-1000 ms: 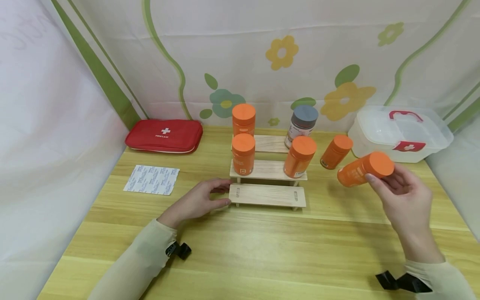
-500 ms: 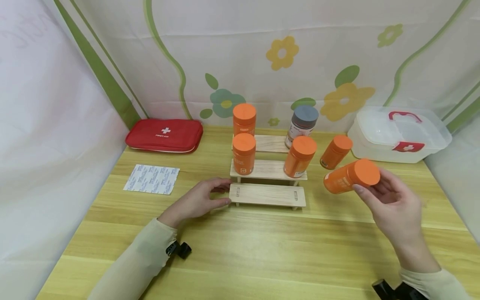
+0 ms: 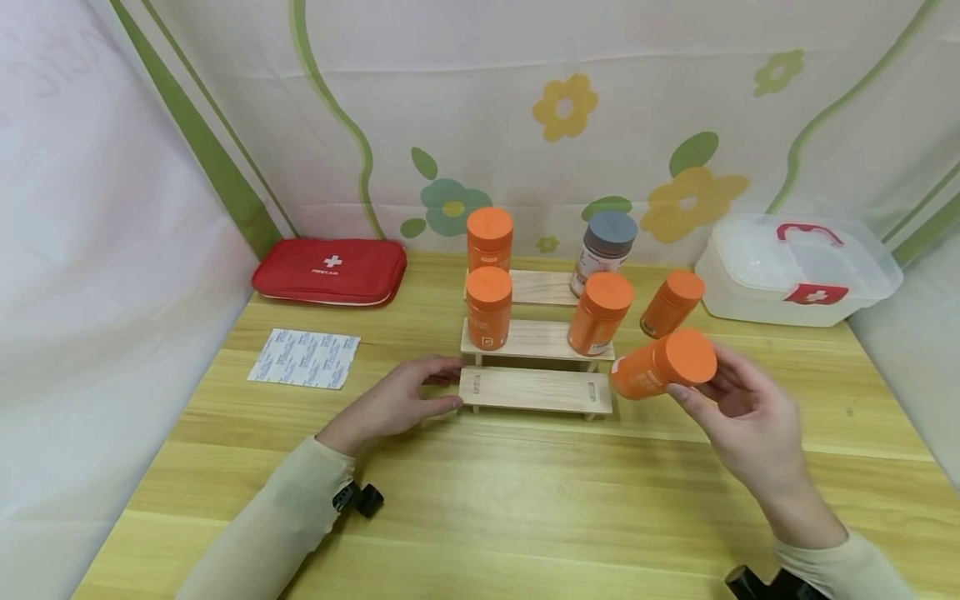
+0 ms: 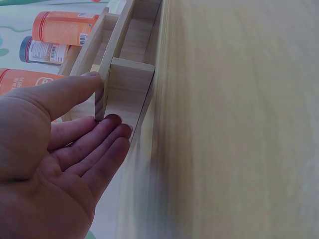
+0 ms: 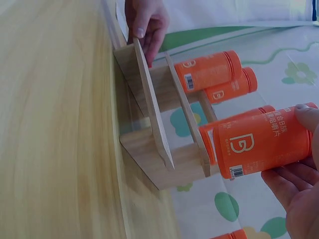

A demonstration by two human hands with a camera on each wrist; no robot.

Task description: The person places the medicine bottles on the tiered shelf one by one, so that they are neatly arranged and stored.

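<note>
A wooden step stand (image 3: pixel 536 390) with three tiers stands mid-table. At its left end, my left hand (image 3: pixel 405 396) holds the lowest step, the thumb (image 4: pixel 75 94) at the board's edge and the other fingers against the end. My right hand (image 3: pixel 750 425) grips an orange pill bottle (image 3: pixel 648 371) by its lid end, tilted in the air, its base near the lowest step's right end. On the middle step are two orange bottles, one left (image 3: pixel 489 312) and one right (image 3: pixel 600 315). The top step bears an orange bottle (image 3: pixel 490 237) and a grey-lidded bottle (image 3: pixel 603 250).
Another orange bottle (image 3: pixel 672 304) stands on the table right of the stand. Behind it is a clear first-aid box (image 3: pixel 802 271) with red handle and latch. A red first-aid pouch (image 3: pixel 330 273) and a blister pack (image 3: pixel 303 358) lie at left. A patterned curtain closes the back.
My right hand has moved left with the tilted orange bottle, from near the clear box to the lowest step's right end. The left hand stays at the stand.
</note>
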